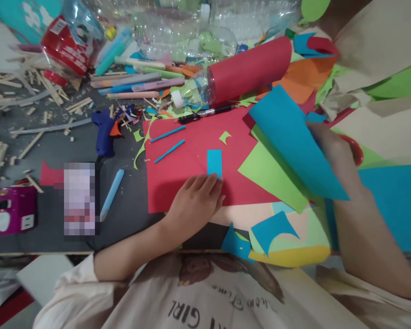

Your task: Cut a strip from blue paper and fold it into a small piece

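My left hand [196, 199] lies on a red paper sheet [192, 160], fingers together, their tips touching the lower end of a small blue paper rectangle [214, 162]. My right hand [332, 146] holds up a large blue paper sheet [294, 141] by its right edge; the sheet hides most of the fingers. A red scissor handle [356, 148] shows just behind that hand. Two thin blue paper strips [167, 142] lie on the red sheet's upper left. A light green sheet [270, 176] lies under the blue one.
A plastic bottle wrapped in red paper [239, 73] lies at the back, a black pen [205, 113] in front of it. A blue glue gun [104, 132], a blue marker [112, 194], several pens, wooden sticks [48, 91], a purple box [12, 209] and paper scraps litter the table.
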Available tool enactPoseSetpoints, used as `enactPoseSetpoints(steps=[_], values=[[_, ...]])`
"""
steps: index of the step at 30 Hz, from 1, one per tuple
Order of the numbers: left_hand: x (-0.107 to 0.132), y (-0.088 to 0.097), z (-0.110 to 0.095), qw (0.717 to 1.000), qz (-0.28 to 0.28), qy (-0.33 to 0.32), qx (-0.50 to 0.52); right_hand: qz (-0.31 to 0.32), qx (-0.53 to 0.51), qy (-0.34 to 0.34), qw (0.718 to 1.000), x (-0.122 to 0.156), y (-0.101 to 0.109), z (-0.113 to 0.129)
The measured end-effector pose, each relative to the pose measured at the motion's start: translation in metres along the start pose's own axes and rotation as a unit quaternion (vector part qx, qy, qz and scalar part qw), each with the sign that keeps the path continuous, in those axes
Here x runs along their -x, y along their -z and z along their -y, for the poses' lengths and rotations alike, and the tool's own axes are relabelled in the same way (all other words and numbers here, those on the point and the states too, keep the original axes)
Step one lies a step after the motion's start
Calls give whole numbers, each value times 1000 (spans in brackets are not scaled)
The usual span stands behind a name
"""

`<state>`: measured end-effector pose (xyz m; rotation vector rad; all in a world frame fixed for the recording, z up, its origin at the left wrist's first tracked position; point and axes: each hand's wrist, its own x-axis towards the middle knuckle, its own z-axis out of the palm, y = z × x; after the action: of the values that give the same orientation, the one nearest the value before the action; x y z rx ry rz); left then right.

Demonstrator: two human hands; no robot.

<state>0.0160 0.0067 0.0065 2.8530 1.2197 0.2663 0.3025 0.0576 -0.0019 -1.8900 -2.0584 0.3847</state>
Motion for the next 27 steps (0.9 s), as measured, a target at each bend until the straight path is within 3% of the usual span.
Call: enactPoseSetpoints(steps=[5,11,18,22,24,25,27], values=[[3,-1,6,1000,-21,-13,0,-57,54,-30,996,-15,5,0],[2,-4,12,998,-54,-9,14,-30,108,-86,990,-34,11,-6],[3,-4,12,998,-48,4,27,-67,79,-112,988,-47,13,-22],[2,-3,11,998,-54,3,22,-149,39,-104,983,-44,24,-5],[2,-2,11,999,-48,5,25,-202,19,-58,978,-38,33,11],[2,-2,12,999,-45,5,26,-208,-33,-24,977,-34,36,19],[3,-3,12,999,-43,6,30,-158,-139,10,978,-28,40,35]])
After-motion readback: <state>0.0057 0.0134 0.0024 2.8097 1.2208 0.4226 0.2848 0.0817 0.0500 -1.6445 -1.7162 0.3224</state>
